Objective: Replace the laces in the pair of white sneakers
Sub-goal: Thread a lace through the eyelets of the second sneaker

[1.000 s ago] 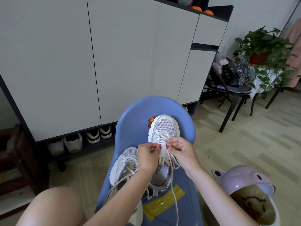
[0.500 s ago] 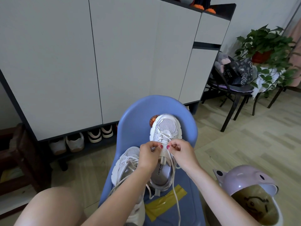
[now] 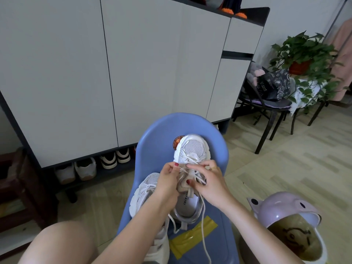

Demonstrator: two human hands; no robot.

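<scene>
Two white sneakers lie on a blue plastic chair [image 3: 150, 134]. The right sneaker [image 3: 192, 149] points away from me, toe up on the chair back. My left hand [image 3: 167, 180] pinches its white lace [image 3: 203, 221] near the lower eyelets. My right hand [image 3: 207, 181] pinches the lace on the other side, its thumb pressing the beige tongue [image 3: 183, 187]. A loose lace end trails down over the seat. The left sneaker [image 3: 144, 189] lies beside it, partly hidden by my left forearm, with its laces loose.
A yellow tape patch [image 3: 192, 235] marks the seat. A pink lidded bin [image 3: 285, 221] stands at lower right. A white cabinet [image 3: 133, 63] with shoes [image 3: 108, 159] under it stands behind. A black chair [image 3: 266, 109] with a bag, and a plant [image 3: 304, 54], stand at right. My bare knee [image 3: 57, 242] is lower left.
Both hands stay on the right sneaker's laces. My right thumb has shifted down onto the tongue and my fingers have spread a little along the lace.
</scene>
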